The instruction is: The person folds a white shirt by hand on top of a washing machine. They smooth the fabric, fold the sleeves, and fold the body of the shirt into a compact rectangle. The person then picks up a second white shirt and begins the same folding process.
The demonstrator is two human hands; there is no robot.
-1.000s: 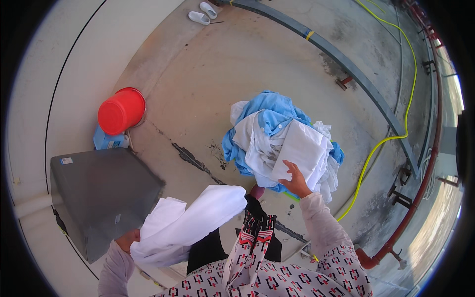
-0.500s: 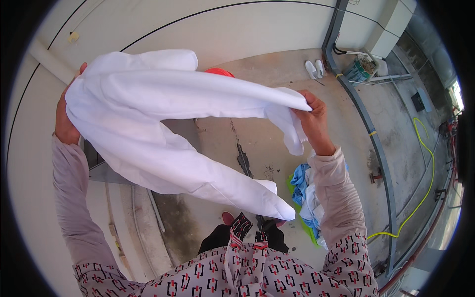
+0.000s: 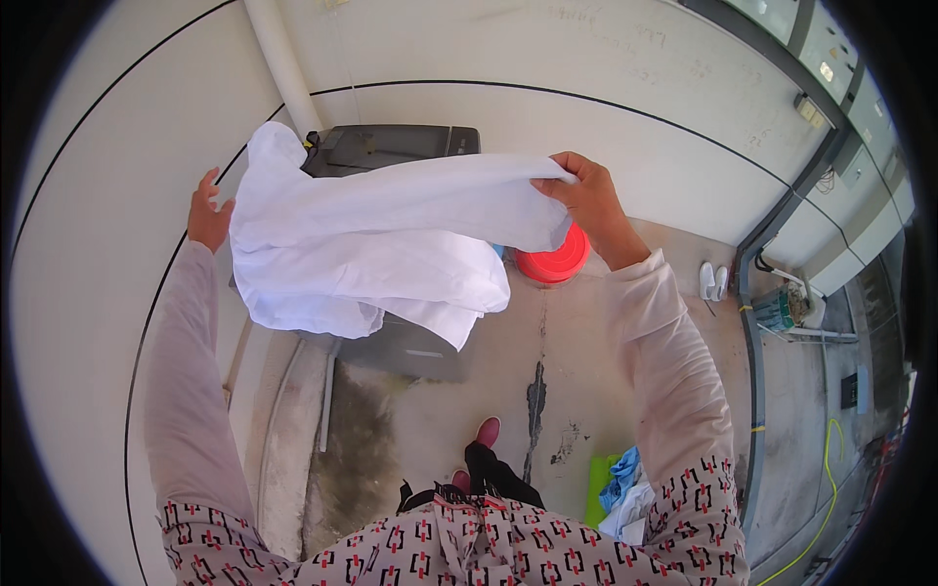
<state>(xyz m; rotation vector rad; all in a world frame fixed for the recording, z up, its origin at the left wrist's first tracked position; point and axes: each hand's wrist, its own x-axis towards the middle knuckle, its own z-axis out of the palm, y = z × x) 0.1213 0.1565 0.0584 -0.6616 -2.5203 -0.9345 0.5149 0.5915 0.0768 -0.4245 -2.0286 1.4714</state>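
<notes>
A white garment (image 3: 362, 225) with long sleeves or legs, I cannot tell which, hangs spread out in front of me. My right hand (image 3: 586, 195) pinches one end of it, and the cloth drapes leftward from there. Beside its left edge is my left hand (image 3: 208, 213), fingers spread and holding nothing. Behind and under the cloth stands a dark grey boxy appliance (image 3: 391, 146), mostly covered from view.
A red round lid or tub (image 3: 555, 256) is on the floor beyond the garment. Blue and white clothes (image 3: 625, 493) lie on a green thing (image 3: 598, 483) at lower right. White shoes (image 3: 713, 280), a bucket (image 3: 775, 309) and a yellow hose (image 3: 831, 479) are farther right.
My view has swung left toward the appliance. The left hand has let go of the garment and its fingers have opened. My right hand still grips its end, now higher in view.
</notes>
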